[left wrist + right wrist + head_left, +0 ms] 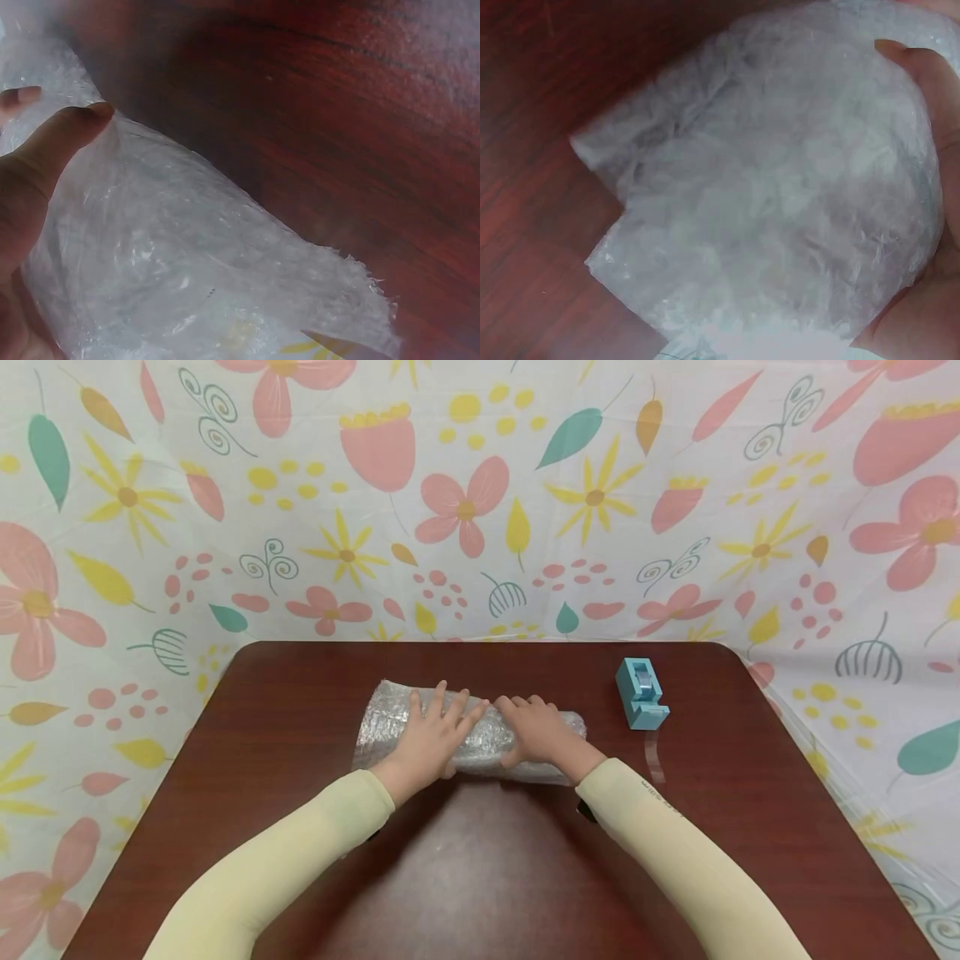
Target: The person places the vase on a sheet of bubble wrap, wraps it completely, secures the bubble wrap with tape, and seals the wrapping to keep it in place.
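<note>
A roll of clear bubble wrap lies across the table in the head view, wider at its left end and crumpled along its length. My left hand rests on its middle with the fingers spread and fairly straight, its thumb along the near side in the left wrist view. To the right, my right hand grips the roll, fingers bent over the top and thumb on the near side. The loose, uneven edge of the wrap fills much of the right wrist view. Whatever may be inside the wrap is hidden.
A light blue tape dispenser with a roll of tape stands at the back right of the dark red-brown table. Just in front of it, a strip of clear tape lies on the tabletop. A flower-patterned cloth hangs behind.
</note>
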{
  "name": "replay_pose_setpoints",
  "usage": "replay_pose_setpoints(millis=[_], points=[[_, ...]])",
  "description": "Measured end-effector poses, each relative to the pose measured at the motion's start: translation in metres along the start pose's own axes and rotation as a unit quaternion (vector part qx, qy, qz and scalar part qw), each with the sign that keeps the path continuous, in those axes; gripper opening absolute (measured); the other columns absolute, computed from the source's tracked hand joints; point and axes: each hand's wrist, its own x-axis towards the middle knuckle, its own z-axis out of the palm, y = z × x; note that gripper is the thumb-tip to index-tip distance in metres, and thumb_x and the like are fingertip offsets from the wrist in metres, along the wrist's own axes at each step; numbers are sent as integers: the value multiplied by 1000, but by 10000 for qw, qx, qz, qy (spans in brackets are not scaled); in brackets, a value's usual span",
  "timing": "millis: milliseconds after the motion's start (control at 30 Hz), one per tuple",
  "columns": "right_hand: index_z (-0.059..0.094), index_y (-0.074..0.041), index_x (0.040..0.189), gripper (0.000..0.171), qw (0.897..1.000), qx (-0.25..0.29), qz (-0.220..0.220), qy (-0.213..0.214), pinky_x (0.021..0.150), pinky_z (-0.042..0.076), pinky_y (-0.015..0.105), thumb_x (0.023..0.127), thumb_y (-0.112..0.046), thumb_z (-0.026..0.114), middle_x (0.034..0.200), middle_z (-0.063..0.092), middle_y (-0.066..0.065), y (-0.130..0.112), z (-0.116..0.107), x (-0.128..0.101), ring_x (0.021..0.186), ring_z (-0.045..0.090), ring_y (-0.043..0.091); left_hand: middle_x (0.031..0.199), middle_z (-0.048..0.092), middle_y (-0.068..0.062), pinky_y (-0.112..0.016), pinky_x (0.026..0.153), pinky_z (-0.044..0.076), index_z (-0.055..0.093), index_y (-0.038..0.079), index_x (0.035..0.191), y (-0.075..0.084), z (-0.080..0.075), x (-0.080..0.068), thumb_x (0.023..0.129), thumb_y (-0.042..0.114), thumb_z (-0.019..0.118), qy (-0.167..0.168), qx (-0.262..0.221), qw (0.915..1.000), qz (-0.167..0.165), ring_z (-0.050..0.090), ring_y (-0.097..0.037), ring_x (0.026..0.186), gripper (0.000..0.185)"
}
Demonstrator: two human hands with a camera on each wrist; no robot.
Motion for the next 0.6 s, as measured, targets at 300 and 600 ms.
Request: replay_pose_setpoints(millis=[300,600], points=[[49,-5,139,82,9966,522,-90,-633,78,56,45,75,-39,88,125,68,14,11,-8,15,89,61,27,160,42,-14,-71,107,42,23,24,164,-6,-5,8,68,62,88,-254,-123,9995,-109,41,-45,147,122],[47,-4,139,82,9893,927,-71,-1121,89,57,44,75,-37,88,124,68,14,19,-17,25,92,65,25,160,42,-16,-73,107,40,31,21,161,-8,-7,20,69,50,92,-588,-676,9958,-202,40,-48,146,114]])
